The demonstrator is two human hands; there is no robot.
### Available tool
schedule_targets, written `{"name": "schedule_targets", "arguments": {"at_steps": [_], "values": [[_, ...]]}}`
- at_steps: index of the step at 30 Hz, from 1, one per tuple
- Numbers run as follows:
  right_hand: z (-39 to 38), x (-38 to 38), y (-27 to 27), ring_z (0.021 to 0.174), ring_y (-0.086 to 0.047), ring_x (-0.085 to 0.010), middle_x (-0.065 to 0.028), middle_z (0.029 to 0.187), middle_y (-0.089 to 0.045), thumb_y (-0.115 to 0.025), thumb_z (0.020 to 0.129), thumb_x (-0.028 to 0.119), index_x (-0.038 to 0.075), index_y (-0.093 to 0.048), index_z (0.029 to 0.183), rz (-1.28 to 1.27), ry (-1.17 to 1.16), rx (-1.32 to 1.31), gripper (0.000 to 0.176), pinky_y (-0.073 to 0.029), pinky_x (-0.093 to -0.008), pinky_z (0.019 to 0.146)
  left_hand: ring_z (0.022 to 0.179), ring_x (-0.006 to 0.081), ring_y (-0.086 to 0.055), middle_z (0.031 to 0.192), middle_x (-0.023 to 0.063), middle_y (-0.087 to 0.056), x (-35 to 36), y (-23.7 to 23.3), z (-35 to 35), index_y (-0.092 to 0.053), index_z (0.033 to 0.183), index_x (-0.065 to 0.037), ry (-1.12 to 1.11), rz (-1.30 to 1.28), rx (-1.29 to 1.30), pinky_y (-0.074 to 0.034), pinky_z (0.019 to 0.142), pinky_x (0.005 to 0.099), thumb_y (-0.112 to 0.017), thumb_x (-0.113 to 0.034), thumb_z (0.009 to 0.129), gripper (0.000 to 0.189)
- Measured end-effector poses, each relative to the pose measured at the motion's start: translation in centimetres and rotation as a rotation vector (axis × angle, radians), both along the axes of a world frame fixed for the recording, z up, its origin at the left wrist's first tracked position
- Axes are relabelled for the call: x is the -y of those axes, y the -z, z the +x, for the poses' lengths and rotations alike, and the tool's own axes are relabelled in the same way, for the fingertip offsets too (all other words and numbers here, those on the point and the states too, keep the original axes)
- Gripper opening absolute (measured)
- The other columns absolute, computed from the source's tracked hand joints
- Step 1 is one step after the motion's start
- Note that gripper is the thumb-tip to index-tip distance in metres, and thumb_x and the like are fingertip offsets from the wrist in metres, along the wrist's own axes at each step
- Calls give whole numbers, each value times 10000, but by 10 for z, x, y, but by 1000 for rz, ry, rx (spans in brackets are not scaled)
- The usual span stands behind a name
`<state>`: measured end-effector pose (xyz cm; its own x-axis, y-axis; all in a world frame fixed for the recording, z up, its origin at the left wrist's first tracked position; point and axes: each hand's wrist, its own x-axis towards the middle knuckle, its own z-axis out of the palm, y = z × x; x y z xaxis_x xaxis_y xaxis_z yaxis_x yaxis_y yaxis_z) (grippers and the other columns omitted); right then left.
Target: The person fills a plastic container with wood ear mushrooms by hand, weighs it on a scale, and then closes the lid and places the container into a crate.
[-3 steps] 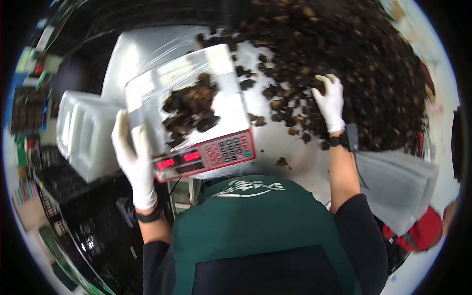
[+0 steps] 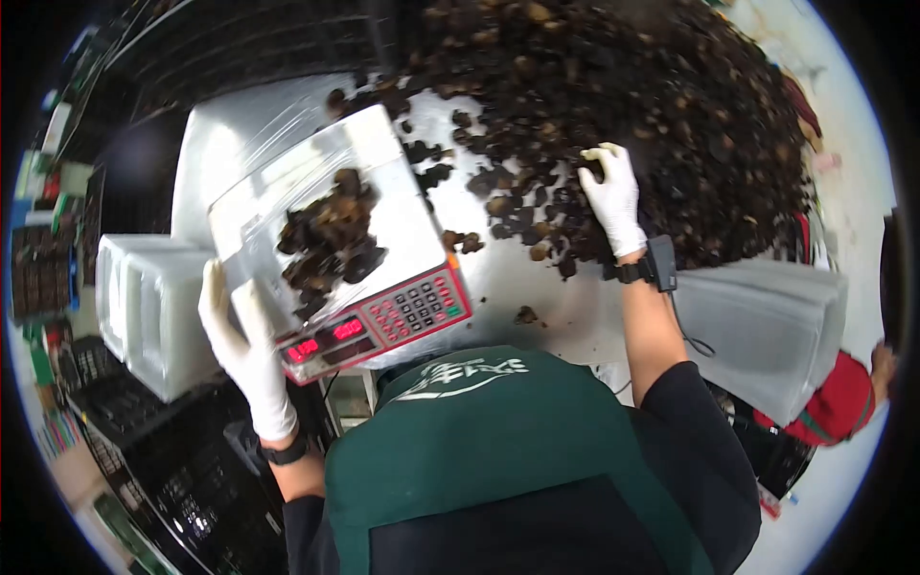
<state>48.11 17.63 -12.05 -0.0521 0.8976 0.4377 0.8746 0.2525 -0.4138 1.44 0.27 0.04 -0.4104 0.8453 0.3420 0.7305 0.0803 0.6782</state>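
My left hand [image 2: 244, 350], in a white glove, grips the near left edge of a clear plastic bag [image 2: 383, 158] that lies on a red-fronted weighing scale [image 2: 388, 321]. A heap of dark brown lumps [image 2: 326, 244], like dried mushrooms, sits in the bag. The scale's red digits are lit beside my fingers. My right hand [image 2: 611, 196], also gloved, reaches into the big pile of the same dark lumps [image 2: 661, 105] on the white table [image 2: 537, 278]. Its fingers are curled around a few of them. A black band sits on that wrist.
White plastic tubs [image 2: 144, 297] stand to the left of the scale, with black crates [image 2: 163, 450] below them. A stack of clear bags [image 2: 767, 326] lies at my right elbow. Another person's red sleeve [image 2: 843, 398] shows at the right edge. Loose lumps are scattered between scale and pile.
The view has shifted, so everything sits a little further left. My right hand has curled tighter into the pile. My left hand stays at the bag's edge.
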Motion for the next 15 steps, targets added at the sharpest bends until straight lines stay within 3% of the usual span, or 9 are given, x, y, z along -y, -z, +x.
{"name": "schedule_targets", "arguments": {"at_steps": [4,6,8,11,15], "values": [[-8,5,-13,1170,-551,-323,-115,1195,-604,-782,744,215,145,-653,1187,-80,26,6,466,-486,-401,987,1333,254,-491,1437,166,-513,-1,3,7,-447,1441,23,2,23,46,-371,1130,386,-568,-45,1001,461],[-20,-5,-22,1257,-482,-358,-152,1365,-533,-833,704,301,222,-504,1439,-116,27,56,810,-439,-457,1057,1340,252,-485,1454,161,-495,-1,6,6,-434,1451,20,25,3,58,-374,1128,390,-553,-33,1003,467],[-35,-19,-22,1293,-456,-377,-170,1478,-445,-839,708,345,266,-471,1470,-96,0,31,849,-418,-478,1093,1343,251,-481,1463,161,-484,-1,4,8,-425,1458,14,38,2,101,-376,1126,392,-547,-32,1003,473],[-54,-36,-23,1328,-419,-401,-178,1545,-361,-813,737,411,325,-472,1464,-211,-53,75,808,-442,-482,1085,1345,250,-476,1473,161,-472,-4,0,13,-417,1466,7,46,3,140,-380,1122,390,-543,-32,1004,481],[-46,-51,0,1070,-629,-284,-118,1229,-598,-766,794,380,237,-707,1180,-255,-40,-10,416,-530,-384,906,1322,265,-491,1480,167,-464,-5,2,11,-395,1488,-4,79,2,82,-427,1087,381,-504,-41,1022,480]]}}
